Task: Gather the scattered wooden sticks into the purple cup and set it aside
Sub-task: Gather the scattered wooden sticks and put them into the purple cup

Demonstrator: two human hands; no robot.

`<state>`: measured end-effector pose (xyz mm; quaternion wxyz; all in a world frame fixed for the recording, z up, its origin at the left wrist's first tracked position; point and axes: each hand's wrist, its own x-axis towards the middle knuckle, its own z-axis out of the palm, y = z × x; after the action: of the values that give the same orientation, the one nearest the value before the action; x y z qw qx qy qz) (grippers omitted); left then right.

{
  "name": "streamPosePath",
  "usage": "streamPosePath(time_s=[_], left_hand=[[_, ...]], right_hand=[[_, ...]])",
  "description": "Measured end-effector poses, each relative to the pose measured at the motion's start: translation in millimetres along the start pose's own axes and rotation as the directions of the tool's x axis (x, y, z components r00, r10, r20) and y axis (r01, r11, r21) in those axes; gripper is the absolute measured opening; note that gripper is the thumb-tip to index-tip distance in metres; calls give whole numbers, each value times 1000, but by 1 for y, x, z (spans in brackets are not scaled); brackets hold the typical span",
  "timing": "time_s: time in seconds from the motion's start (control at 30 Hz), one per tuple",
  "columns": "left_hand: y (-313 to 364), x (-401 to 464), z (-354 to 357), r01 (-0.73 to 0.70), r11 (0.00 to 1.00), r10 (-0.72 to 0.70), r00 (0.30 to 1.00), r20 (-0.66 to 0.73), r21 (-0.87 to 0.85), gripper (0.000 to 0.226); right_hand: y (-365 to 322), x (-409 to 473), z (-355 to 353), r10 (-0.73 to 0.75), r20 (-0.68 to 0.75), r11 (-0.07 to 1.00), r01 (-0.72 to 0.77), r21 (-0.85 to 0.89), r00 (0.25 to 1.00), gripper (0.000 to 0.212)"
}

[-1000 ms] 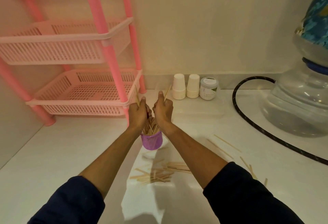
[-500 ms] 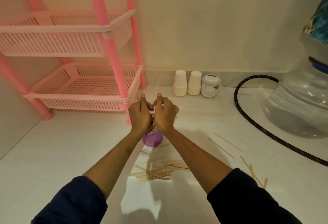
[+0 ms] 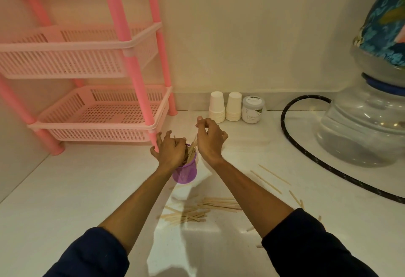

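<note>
While the counter fills the near field, its parts read as follows.
Counter (image 3: 65, 200): white surface running from the near edge to the far wall.
Pink rack (image 3: 129, 61): two slatted tiers at far left, one front leg standing just left of the left hand.
Water jug (image 3: 363, 132): clear, far right, under a blue patterned cover; a black hose (image 3: 285, 123) curves beside it.
Paper cups (image 3: 224, 106): two upturned stacks against the far wall, a white jar (image 3: 253, 109) just to their right.
Purple cup (image 3: 185, 170): upright at centre, sticks (image 3: 191, 151) leaning out of its mouth.
Loose sticks (image 3: 197, 209): a pile near the cup, others strewn to the right.
Left hand (image 3: 169, 150): fingers curled over the cup's rim, apparently pinching sticks.
Right hand (image 3: 210, 138): lifted just right of the cup, fingers loosely curled, holding nothing.
</note>
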<state>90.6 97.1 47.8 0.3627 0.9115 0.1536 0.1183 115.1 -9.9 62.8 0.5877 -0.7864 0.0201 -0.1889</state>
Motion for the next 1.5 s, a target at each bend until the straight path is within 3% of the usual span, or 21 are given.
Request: streamPosePath(time_s=[0.13, 0.33, 0.47, 0.57, 0.63, 0.73, 0.8, 0.9, 1.0, 1.1, 1.23, 1.37, 1.5], left_hand=[[3, 6, -7, -68, 997, 67, 997, -31, -32, 28], [-11, 8, -4, -139, 966, 137, 990, 23, 217, 40], [-13, 4, 4, -87, 953, 76, 996, 49, 290, 47], [-9, 0, 0, -106, 927, 108, 994, 13, 360, 63], [-2, -6, -6, -128, 939, 160, 984, -79, 318, 71], [9, -25, -13, -204, 950, 264, 929, -258, 238, 68], [11, -40, -15, -326, 909, 404, 843, -355, 261, 54], [3, -67, -7, -532, 807, 589, 749, -302, 256, 21], [-16, -98, 5, -501, 826, 540, 835, -104, 259, 27], [-39, -117, 16, -360, 863, 397, 917, -36, 356, 20], [-53, -133, 26, -116, 883, 104, 993, 52, 455, 44], [-57, -137, 27, -159, 854, 115, 986, 119, 495, 41], [-58, -138, 22, -281, 852, 258, 959, 114, 440, 23]], right_hand=[[-2, 4, -17, 8, -59, 999, -11, -38, 998, 26], [-1, 3, -39, 8, -76, 998, -13, -66, 997, 21], [5, 1, -56, 18, -52, 995, -23, -100, 998, 24], [10, -2, -66, 25, -17, 992, -27, -126, 1000, 25], [15, -4, -74, 16, -5, 990, -17, -143, 1000, 25], [28, -8, -92, -2, 25, 976, 7, -216, 1000, 24], [42, -11, -108, -7, 66, 951, 27, -309, 998, 27], [68, -15, -134, 55, 107, 866, 6, -500, 993, 36], [88, -22, -155, 221, 106, 721, -89, -687, 970, 40], [99, -31, -171, 310, 100, 582, -106, -807, 945, 36], [105, -43, -183, 303, 155, 548, -39, -836, 940, 36], [107, -54, -184, 232, 232, 545, 72, -835, 945, 31], [111, -64, -182, 184, 325, 574, 167, -802, 928, 27]])
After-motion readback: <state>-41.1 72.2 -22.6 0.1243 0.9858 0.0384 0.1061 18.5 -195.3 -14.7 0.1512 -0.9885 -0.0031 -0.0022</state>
